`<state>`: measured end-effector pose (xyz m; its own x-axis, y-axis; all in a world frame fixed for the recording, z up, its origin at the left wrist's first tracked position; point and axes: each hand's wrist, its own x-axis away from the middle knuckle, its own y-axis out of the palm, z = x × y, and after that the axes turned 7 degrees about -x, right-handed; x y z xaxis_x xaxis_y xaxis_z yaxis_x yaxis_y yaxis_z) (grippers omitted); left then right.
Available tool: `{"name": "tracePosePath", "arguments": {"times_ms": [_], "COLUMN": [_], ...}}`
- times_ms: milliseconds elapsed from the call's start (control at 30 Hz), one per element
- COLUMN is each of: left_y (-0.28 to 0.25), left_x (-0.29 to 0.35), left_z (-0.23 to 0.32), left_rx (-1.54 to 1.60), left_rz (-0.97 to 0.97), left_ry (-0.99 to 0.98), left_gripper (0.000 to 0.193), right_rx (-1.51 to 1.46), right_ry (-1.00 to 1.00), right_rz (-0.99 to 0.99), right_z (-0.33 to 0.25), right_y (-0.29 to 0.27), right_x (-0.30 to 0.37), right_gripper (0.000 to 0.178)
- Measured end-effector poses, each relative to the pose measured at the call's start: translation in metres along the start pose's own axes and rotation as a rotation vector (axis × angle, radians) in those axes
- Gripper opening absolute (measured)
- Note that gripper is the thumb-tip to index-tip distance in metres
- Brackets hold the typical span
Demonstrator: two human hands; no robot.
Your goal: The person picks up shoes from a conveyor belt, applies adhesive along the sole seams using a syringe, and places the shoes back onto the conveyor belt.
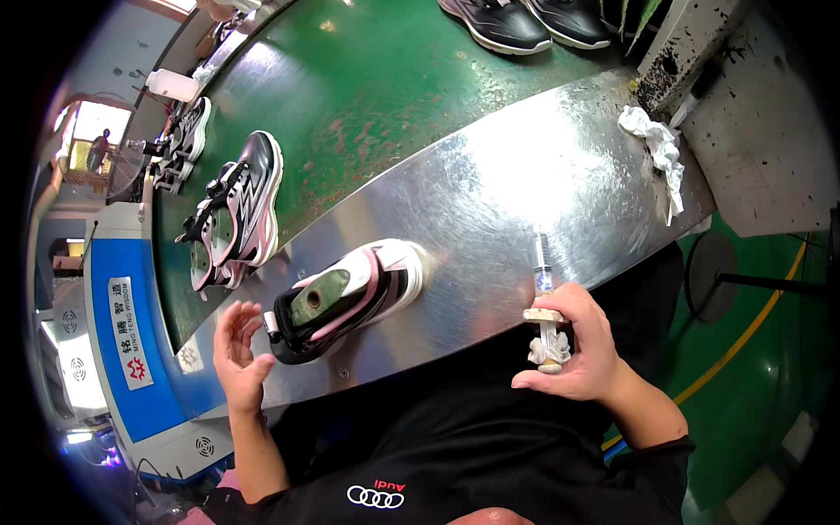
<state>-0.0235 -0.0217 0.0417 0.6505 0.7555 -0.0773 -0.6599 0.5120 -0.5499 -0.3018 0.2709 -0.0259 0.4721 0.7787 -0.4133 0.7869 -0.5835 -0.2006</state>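
A syringe [543,278] with a clear barrel and bluish content is in my right hand [588,346], its tip pointing away from me. Whitish crumpled material is wrapped about its plunger end. My left hand [238,350] is raised, fingers apart and slightly curled, with nothing in it. Just right of those fingers a black, pink and white sneaker [376,284] rests on the metal ledge [464,297], a green shoe last showing in its opening. Whether the left fingertips touch the sneaker, I cannot tell.
On the green surface [350,114] beyond, a pair of similar sneakers [254,201] stands at left. Black shoes [499,26] are at the far edge. Crumpled white tissue [656,149] lies at the ledge's right end. A white bottle [172,85] is far left.
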Motion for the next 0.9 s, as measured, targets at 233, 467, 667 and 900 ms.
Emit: {"name": "tracePosePath", "arguments": {"times_ms": [233, 467, 667, 900], "left_y": [0.041, 0.049, 0.055, 0.054], "left_x": [-0.046, 0.011, 0.021, 0.021], "left_z": [0.042, 0.055, 0.051, 0.049], "left_rx": [-0.308, -0.555, -0.553, -0.55], "left_rz": [-0.407, -0.288, -0.295, -0.292], "left_ry": [0.338, 0.719, 0.688, 0.67], "left_gripper": [0.072, 0.062, 0.058, 0.058], "right_rx": [-0.176, -0.406, -0.685, -0.932], "right_ry": [0.091, 0.174, 0.133, 0.2], "right_rz": [0.044, 0.045, -0.054, -0.093], "right_z": [0.003, 0.009, 0.022, 0.02], "right_y": [0.007, 0.019, 0.036, 0.058], "right_x": [0.007, 0.011, -0.004, -0.021], "right_gripper": [0.074, 0.078, 0.082, 0.083]}}
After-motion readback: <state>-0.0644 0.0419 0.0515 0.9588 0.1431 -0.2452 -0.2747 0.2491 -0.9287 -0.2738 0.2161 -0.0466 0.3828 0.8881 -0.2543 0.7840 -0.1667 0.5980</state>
